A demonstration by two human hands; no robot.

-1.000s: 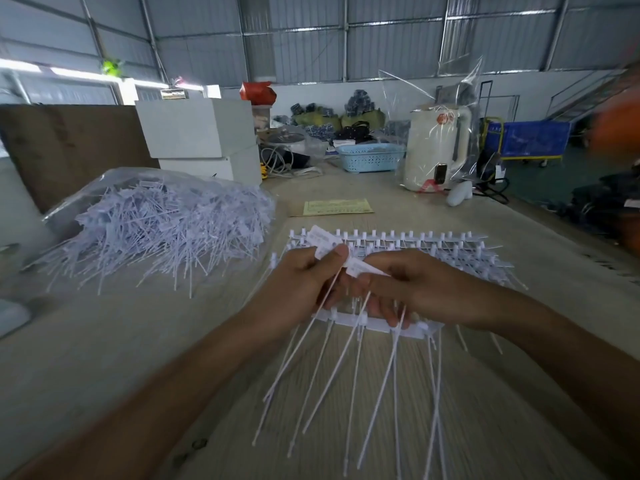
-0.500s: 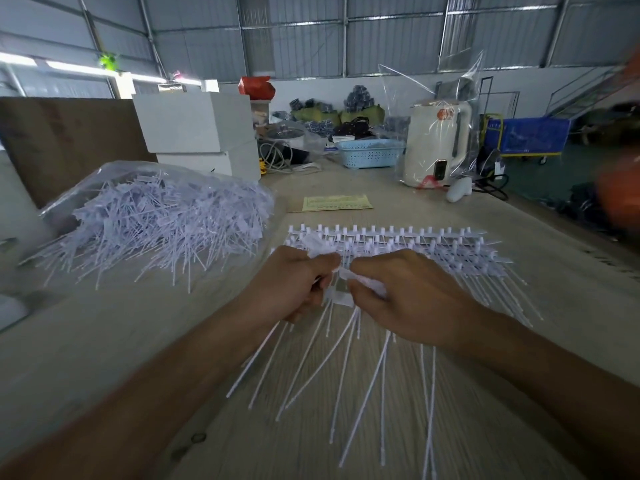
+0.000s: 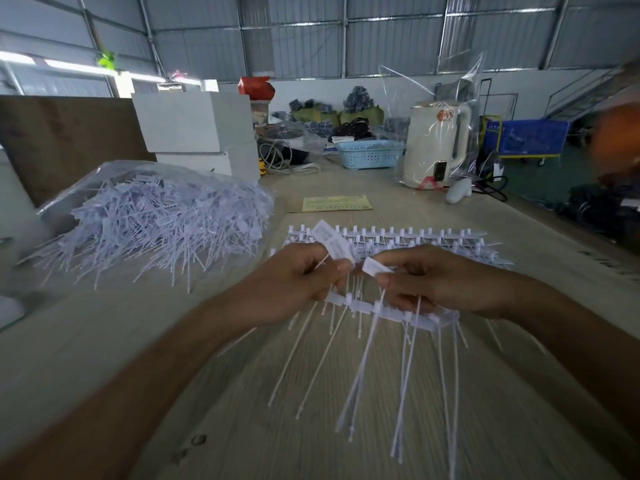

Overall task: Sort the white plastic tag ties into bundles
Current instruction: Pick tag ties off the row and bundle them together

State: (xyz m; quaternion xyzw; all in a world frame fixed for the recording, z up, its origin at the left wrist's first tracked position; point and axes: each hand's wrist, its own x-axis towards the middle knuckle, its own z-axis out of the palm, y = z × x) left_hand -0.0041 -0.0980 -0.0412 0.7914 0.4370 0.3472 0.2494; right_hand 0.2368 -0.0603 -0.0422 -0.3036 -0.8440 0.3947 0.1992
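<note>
Above the table (image 3: pixel 104 341), a strip (image 3: pixel 388 310) of joined ties is held by the right hand (image 3: pixel 440 278), whose fingers are pinched on one tag (image 3: pixel 375 266). Loose ties (image 3: pixel 334 242) are clamped in the left hand (image 3: pixel 294 282). More strips (image 3: pixel 433 237) lie just behind. If the tag is twisted off carelessly, its tail could be snapped, or the gathered ties dropped

Print on the yellow paper slip (image 3: pixel 337 203) is illegible.
</note>
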